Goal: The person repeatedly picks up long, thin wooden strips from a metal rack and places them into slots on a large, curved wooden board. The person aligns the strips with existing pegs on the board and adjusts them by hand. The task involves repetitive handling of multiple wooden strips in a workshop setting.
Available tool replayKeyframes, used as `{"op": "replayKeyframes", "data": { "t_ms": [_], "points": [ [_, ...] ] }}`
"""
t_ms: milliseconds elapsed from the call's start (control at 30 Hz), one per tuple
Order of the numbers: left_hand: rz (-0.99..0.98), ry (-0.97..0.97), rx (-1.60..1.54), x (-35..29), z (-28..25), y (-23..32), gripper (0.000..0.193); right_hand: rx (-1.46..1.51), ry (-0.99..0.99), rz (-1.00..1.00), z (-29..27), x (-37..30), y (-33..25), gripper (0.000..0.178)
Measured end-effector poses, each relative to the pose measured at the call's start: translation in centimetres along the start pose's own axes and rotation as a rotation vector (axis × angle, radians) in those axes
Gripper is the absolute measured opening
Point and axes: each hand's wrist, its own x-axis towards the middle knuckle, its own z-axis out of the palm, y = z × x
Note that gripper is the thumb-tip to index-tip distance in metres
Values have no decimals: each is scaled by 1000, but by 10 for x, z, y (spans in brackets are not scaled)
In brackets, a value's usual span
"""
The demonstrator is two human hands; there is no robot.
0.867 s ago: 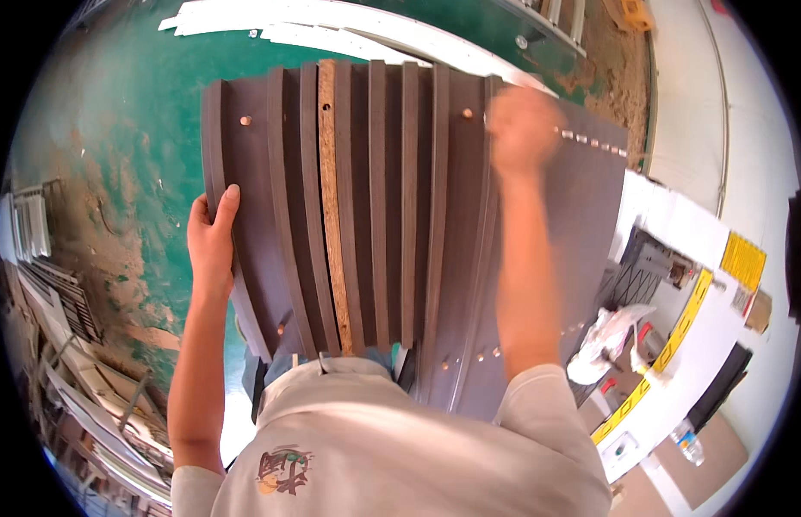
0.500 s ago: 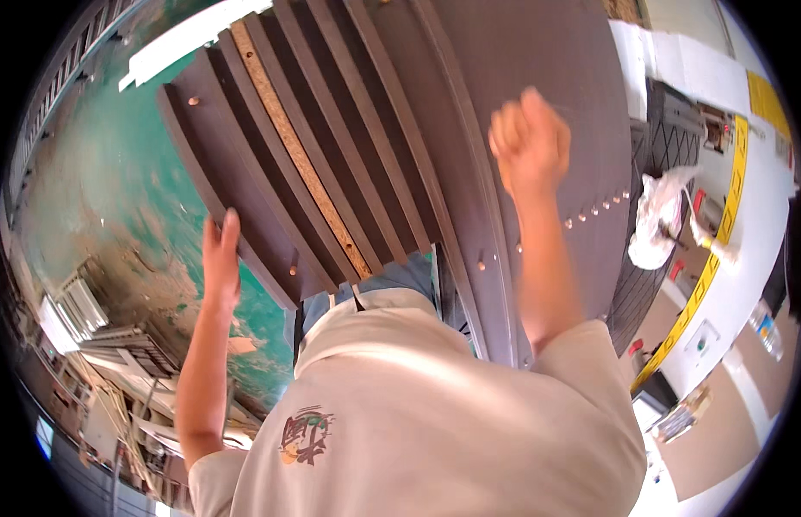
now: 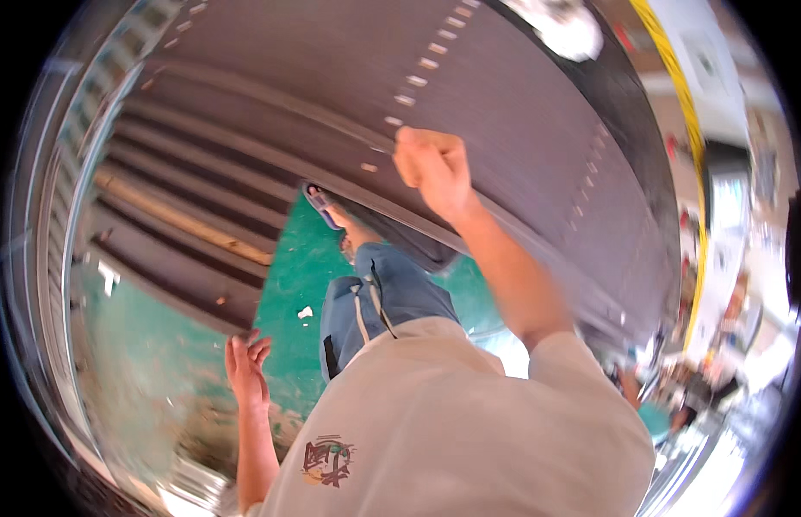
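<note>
A stack of dark brown boards (image 3: 181, 194) lies at the left, with ridged edges and one bare chipboard strip (image 3: 181, 215) among them. At the near corner of the stack is my left hand (image 3: 247, 370), its fingers apart and loosely bent; I cannot tell whether they touch the board. My right hand (image 3: 433, 172) is closed in a fist above a large brown panel (image 3: 332, 65); anything inside the fist is hidden. Rows of small light wooden dowels (image 3: 428, 63) stand in that panel, and a single dowel (image 3: 369, 167) is near its edge.
Green floor (image 3: 288, 284) shows between the boards and my legs, with a white scrap (image 3: 305, 312) on it. A white bag (image 3: 568, 30) lies beyond the panel. Yellow edging (image 3: 676, 86) runs along the right. Another person (image 3: 655, 418) is at the lower right.
My body and view have turned rightward. My left hand has come away from the outer board's side to the stack's near corner. My right fist now hangs by the dowel row.
</note>
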Motion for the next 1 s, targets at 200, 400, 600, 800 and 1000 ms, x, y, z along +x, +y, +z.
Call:
{"op": "replayKeyframes", "data": {
  "t_ms": [200, 400, 600, 800, 1000],
  "points": [
    [-69, -115, 262, -51, 14, -45, 45, -104, 465, -139, -155, -131, -4, 50],
    [-131, -603, 448, -84, 165, -92, 35, 37, 630, -230, -253, -220, -50, 52],
    [-401, -1078, 450, -124, 369, -178, 59, -23, 598, -8, -282, -251, -3, 39],
    [-450, -1137, 399, -182, 457, -236, 54, -52, 756, -355, -386, -399, -42, 47],
    [-573, -1092, 334, -244, 529, -300, 36, -55, 1013, -244, -535, -515, -74, 47]
  ]
}}
